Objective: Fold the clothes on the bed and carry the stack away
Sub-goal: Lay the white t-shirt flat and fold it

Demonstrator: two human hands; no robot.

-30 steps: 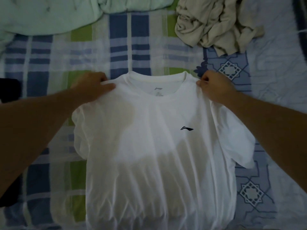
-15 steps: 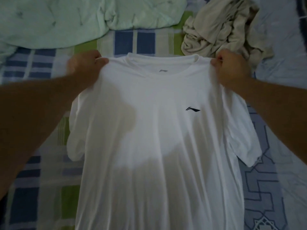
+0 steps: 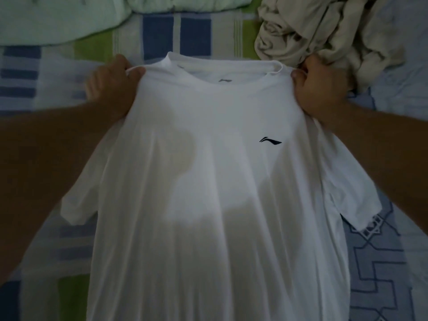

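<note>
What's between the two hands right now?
Head view: the white T-shirt's collar and upper chest span from the left hand to the right hand. Each hand grips a shoulder, and no other item lies between them.

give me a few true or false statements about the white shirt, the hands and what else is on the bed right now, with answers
1. Both hands grip the white t-shirt at its shoulders. True: the left hand and the right hand each pinch one side by the collar.
2. The shirt's small dark logo faces the camera. True.
3. The shirt is already folded in half. False: it hangs spread out at full length, both sleeves out.
4. The crumpled beige garment lies beyond the left hand. False: it lies beyond the right hand.
5. A pale green cloth lies at the far left of the bed. True.
</note>
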